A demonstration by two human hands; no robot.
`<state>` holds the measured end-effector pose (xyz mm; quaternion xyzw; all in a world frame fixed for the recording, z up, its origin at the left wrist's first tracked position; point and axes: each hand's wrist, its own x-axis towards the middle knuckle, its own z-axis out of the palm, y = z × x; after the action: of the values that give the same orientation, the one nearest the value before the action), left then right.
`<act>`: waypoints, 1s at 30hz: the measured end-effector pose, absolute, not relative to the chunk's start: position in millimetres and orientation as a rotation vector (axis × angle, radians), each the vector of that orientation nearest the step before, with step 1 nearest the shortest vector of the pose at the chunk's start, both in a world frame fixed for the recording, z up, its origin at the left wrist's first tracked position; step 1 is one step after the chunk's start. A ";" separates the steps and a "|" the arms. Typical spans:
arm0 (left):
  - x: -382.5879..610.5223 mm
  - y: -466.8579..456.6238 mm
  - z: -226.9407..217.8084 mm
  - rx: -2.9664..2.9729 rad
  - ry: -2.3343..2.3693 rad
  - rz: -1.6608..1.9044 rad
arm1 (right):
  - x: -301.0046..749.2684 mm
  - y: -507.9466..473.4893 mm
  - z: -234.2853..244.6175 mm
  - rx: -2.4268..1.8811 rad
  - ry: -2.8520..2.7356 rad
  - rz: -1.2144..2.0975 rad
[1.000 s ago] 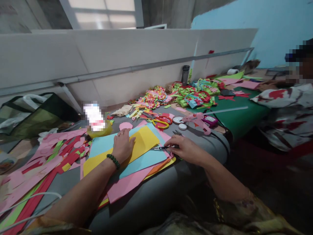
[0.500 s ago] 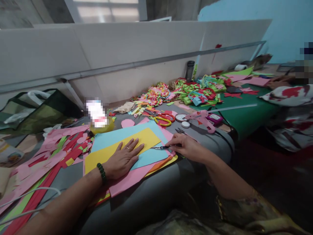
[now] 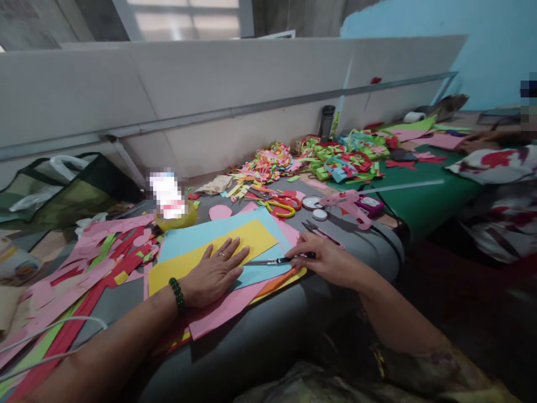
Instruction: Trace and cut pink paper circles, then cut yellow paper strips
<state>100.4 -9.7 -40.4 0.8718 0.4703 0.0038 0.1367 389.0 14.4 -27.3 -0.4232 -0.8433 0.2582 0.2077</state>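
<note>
- The left hand, at the lower centre of the frame, lies palm down with its fingers loosely spread, resting on a yellow sheet and gripping nothing. A green bead bracelet circles its wrist.
- The right hand, right of centre, is closed in a pinch — thumb against fingers — on a thin tool, dark at the held end and silvery further along.
- The thin tool points left across a blue sheet, its tip near the left thumb and just beside the yellow sheet's lower edge; whether the tip touches the paper I cannot tell.
- The yellow sheet lies slantwise over the blue sheet in the middle of the frame, and a pink sheet sticks out below them, on the grey desk.
- Right of centre, small snips lie near the right hand — beyond them, a pink glue gun.
- Above the sheets lie scissors with yellow handles, with a heap of paper flowers behind.
</note>
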 end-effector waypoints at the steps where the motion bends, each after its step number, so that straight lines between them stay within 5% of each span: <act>1: 103.5 -9.3 -39.6 2.506 1.361 -0.001 | 391.0 14.3 -26.3 -1.191 -2.338 0.702; 30: 91.9 -10.5 -46.4 2.580 1.391 0.073 | 396.0 14.3 -28.5 -1.245 -2.326 0.595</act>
<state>91.9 -10.5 -46.4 0.8752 0.4716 0.0246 0.1045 396.0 14.3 -28.5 -0.4493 -0.8396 0.2149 0.2169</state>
